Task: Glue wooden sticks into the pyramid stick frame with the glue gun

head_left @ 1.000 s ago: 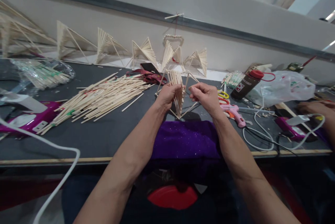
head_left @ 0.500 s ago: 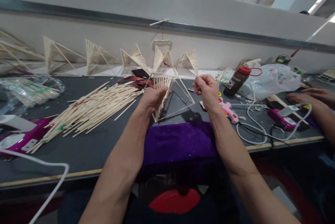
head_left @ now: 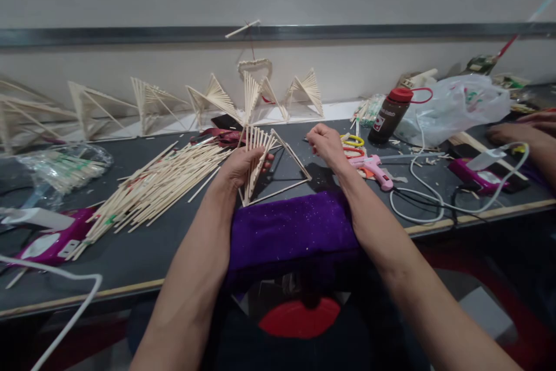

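My left hand [head_left: 238,168] is wrapped around one side of a small frame of thin wooden sticks [head_left: 259,140], its sticks fanned in a twisted row. The frame's open triangular side points right, just above a purple cloth [head_left: 291,226] at the table edge. To the right of the frame, apart from it, is my right hand [head_left: 326,144]. Its fingers are pinched together; what they hold, if anything, is too small to make out. Beside that hand lie scissors [head_left: 354,140] with yellow and red handles and a pink glue gun [head_left: 376,172].
Left of my hands lies a loose pile of wooden sticks [head_left: 160,180]. Several finished stick frames [head_left: 212,99] line the wall. A brown bottle [head_left: 386,119], a plastic bag [head_left: 456,107] and a white cable [head_left: 417,186] are on the right, near another person's hand [head_left: 506,132].
The view has tilted downward. Both my hands have shifted slightly left, the left one with the stick frame. My right hand stays pinched, and more of the scissors shows.
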`<state>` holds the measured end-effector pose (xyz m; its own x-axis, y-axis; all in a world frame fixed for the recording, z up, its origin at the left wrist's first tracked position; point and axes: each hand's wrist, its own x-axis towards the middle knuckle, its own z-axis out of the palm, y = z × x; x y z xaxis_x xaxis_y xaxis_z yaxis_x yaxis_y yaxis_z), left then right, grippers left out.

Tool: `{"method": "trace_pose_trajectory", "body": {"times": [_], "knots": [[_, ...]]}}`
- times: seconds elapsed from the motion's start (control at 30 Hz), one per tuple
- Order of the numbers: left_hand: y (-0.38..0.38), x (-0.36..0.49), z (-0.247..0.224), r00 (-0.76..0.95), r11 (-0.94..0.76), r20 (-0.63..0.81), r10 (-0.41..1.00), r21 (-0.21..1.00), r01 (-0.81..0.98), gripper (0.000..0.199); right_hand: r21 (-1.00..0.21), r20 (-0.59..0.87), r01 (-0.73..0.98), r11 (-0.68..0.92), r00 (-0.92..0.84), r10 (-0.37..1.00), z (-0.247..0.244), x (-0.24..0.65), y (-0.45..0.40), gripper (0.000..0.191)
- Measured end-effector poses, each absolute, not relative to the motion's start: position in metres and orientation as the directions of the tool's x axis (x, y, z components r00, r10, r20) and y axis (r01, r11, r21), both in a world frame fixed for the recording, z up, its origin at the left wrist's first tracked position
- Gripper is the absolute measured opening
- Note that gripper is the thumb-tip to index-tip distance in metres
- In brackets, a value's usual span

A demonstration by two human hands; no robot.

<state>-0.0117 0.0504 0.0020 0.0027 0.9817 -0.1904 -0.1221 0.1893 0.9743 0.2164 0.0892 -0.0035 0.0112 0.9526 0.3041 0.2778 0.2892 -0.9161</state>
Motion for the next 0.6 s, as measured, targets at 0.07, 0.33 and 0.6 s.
{"method": "trace_pose_trajectory", "body": {"times": [0.07,0.33,0.6], "knots": [[0.048,-0.014,0.001,-0.028,0.164,-0.168,0.985,0.98,-0.115,0.023,-0.899,0.288,0.352,0.261,0.025,0.957,-0.006,0.22,0.094,0.014],[0.039,-0.026,-0.004,-0.182,0.021,-0.036,0.983,0.996,-0.086,0.032,-0.731,0.258,0.639,0.24,-0.067,0.964,-0.017,0.229,0.105,0.029],[0.033,-0.029,-0.008,-0.168,-0.048,0.034,0.985,0.996,-0.078,0.03,-0.472,0.195,0.829,0.301,-0.235,0.952,-0.026,0.222,0.105,0.03]]}}
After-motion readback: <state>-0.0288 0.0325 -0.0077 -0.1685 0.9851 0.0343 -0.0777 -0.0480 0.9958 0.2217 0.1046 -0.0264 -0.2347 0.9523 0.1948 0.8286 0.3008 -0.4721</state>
